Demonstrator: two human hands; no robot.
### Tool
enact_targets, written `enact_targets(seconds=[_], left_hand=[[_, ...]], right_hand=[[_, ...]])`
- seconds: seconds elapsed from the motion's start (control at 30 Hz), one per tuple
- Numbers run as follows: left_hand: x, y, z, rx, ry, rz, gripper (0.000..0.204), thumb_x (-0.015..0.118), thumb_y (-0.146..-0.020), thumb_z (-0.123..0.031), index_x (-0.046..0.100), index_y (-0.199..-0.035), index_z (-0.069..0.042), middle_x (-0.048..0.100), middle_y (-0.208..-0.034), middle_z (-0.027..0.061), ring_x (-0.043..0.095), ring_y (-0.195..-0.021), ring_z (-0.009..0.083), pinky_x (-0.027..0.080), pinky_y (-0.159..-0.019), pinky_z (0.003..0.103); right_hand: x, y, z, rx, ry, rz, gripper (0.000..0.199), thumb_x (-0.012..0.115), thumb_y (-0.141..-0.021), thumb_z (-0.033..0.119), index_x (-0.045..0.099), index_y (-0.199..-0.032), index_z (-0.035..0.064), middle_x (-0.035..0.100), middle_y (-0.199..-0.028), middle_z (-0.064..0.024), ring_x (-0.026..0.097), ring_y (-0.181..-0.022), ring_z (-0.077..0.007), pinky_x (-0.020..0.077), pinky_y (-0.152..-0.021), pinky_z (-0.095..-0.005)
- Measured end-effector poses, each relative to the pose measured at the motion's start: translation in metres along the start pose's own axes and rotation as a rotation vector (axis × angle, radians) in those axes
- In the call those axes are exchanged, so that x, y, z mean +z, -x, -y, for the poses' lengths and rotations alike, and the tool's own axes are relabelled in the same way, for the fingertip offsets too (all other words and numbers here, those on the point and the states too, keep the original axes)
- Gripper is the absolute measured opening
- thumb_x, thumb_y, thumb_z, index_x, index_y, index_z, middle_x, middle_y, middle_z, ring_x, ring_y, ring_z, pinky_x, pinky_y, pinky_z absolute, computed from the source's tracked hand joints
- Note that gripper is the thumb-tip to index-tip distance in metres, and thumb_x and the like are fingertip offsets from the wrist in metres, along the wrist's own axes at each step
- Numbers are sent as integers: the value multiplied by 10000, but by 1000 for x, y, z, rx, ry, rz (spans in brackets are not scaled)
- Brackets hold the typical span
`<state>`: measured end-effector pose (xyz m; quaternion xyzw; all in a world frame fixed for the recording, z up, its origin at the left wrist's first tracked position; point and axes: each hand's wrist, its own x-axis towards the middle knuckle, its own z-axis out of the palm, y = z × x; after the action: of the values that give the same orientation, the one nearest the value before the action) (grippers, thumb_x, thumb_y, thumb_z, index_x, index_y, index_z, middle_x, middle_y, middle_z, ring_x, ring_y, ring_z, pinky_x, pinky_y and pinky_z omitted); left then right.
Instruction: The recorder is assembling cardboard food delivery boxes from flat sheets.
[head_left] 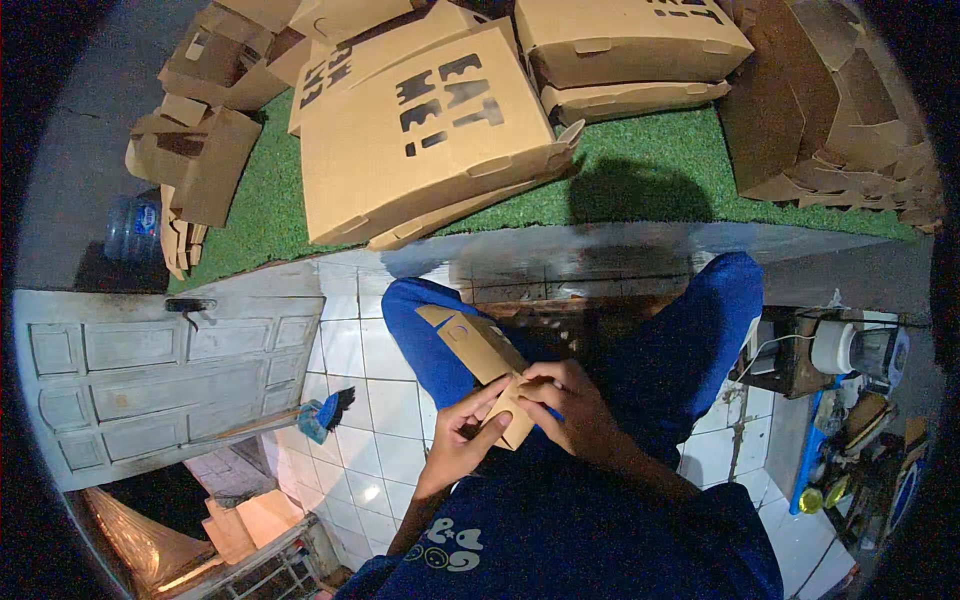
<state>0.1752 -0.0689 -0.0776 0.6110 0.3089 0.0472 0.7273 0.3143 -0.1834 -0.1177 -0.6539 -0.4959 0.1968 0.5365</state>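
Big brown boxes (pixel 400 170) sat on a green mat (pixel 262 190) with their insides hidden, while the left hand (pixel 462 437) and right hand (pixel 572 412) gripped a small cardboard box (pixel 482 353) between them.

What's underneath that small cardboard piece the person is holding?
The blue left trouser leg shows around the upper part of the cardboard piece. What lies directly underneath is covered, so I can't tell whether cardboard and leg touch.

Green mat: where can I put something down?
On the mat, the widest bare patch lies right of the front box, before the back boxes and left of the brown stack. A narrower strip separates the front box from the left cartons. The far side looks crowded.
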Motion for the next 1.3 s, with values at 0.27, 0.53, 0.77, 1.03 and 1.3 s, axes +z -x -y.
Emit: enact_targets(seconds=[0.27, 0.53, 0.77, 1.03, 1.3], left_hand=[[2, 0, -13, -16, 86, 33, 497, 550, -863, 5, 368, -1326, 19, 553, -1176, 116, 510, -1076, 142, 418, -874, 246], [-17, 15, -23, 297, -30, -229, 318, 587, -854, -114, 499, -1127, 23, 620, -1015, 141, 588, -936, 178, 443, -837, 288], [-53, 20, 12, 45, 46, -588, 230, 569, -883, -145, 511, -1053, -1, 597, -888, 48, 556, -799, 109, 440, -730, 231], [-29, -9, 20, -47, 58, -298, 188, 607, -862, -93, 606, -1012, 20, 647, -837, 19, 543, -679, 36, 432, -583, 185], [-13, -37, 0, -8, -71, 41, 215, 579, -879, -80, 587, -1057, 40, 649, -930, 29, 557, -816, 55, 461, -689, 210]], right_hand=[[-11, 11, 12, 98, 94, 165, 909, 842, -580, 296, 356, -1307, 46, 437, -1247, -194, 487, -1099, -330, 405, -921, -397], [-17, 18, -12, 214, -576, -227, 824, 739, -697, 273, 291, -1340, 18, 319, -1372, -160, 354, -1249, -270, 301, -1027, -397], [-20, 45, -41, 522, -531, -168, 654, 607, -835, 288, 296, -1334, 1, 357, -1347, -151, 357, -1245, -253, 277, -1039, -379], [-26, 80, -36, 398, -343, -6, 434, 507, -908, 249, 385, -1246, 6, 482, -1168, -139, 421, -1119, -226, 325, -955, -361], [-53, 44, -45, 526, -278, -35, 299, 453, -928, 266, 528, -983, -19, 553, -826, -104, 480, -754, -163, 396, -675, -327]])
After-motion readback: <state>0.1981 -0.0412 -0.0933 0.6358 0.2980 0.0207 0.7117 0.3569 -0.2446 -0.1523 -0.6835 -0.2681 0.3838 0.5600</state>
